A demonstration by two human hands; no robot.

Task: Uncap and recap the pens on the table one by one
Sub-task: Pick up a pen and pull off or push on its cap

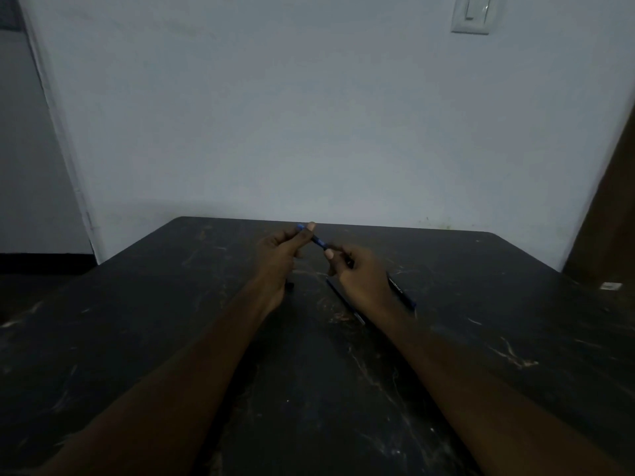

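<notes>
A: Starting nearest us, what do we have on the dark, scuffed, worn-topped bench [309, 389]?

B: Our two bare forearms run out over it. Past them, beside our right wrist, a slim dark pen with a pale tip [345, 300] lies flat on the bench, and a second dark pen with a blue end [400, 290] lies just to its right, partly under our right hand. Something small and dark sits by our left wrist, too dim to name.

A: And the hands?

B: Both are raised above the bench, near its far half. Our left hand [276, 255] has its grip closed on the upper, blue end of a blue-capped dark pen [318, 240], thumb pressed on top. Our right hand [360, 276] has its grip closed on the lower, dark part of the same pen, fingertips pinching it. The pen slants between them, high on the left.

A: Which step is this, then?

B: We judge it to be the cap step on this one pen. Whether the cap is coming off or going back on, we cannot tell; the join is hidden in the gloom.

A: What does the next move need?

B: A straight pull or push along the pen's axis, with both grips firm, then setting it down and taking up one of the pens lying there.

A: Farther off?

B: Only a plain pale wall [309, 115] with a white switch plate [476, 13].
</notes>
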